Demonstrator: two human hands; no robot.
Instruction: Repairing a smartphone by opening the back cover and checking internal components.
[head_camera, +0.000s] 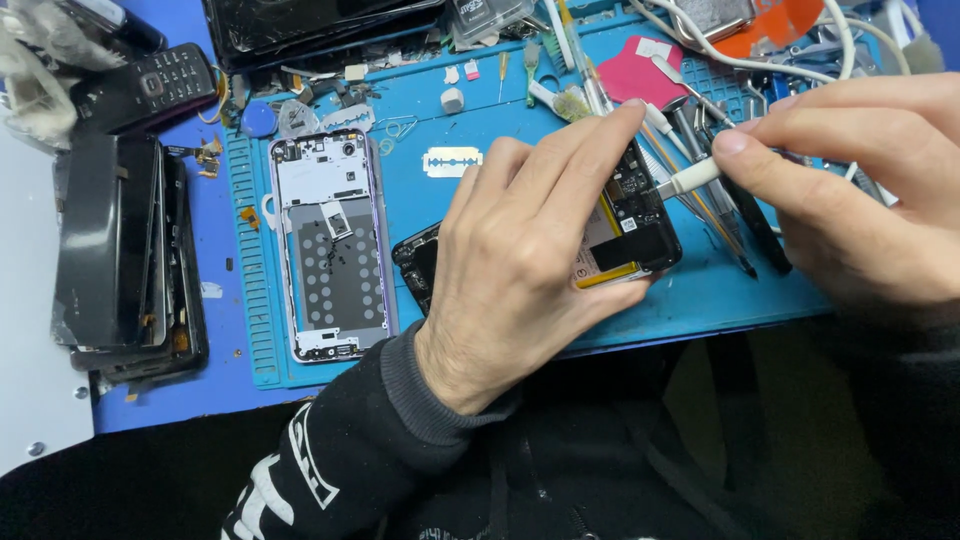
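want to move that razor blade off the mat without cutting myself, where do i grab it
Take the razor blade by its two short ends, coming straight down from above. It lies flat on the blue mat with its long edges facing up and down the picture, and those are likely the sharp ones. The short ends point left and right, with bare mat around them, so fingertips should fit there.

A phone repair workshop is shown. A blue ribbed silicone work mat (420, 215) is laid on the bench, with a stripped purple-edged phone frame (330, 245) near its left edge. Dismantled black phones (125, 260) are stacked beyond that edge, and small tools and cables (700, 60) are scattered along the far edge.
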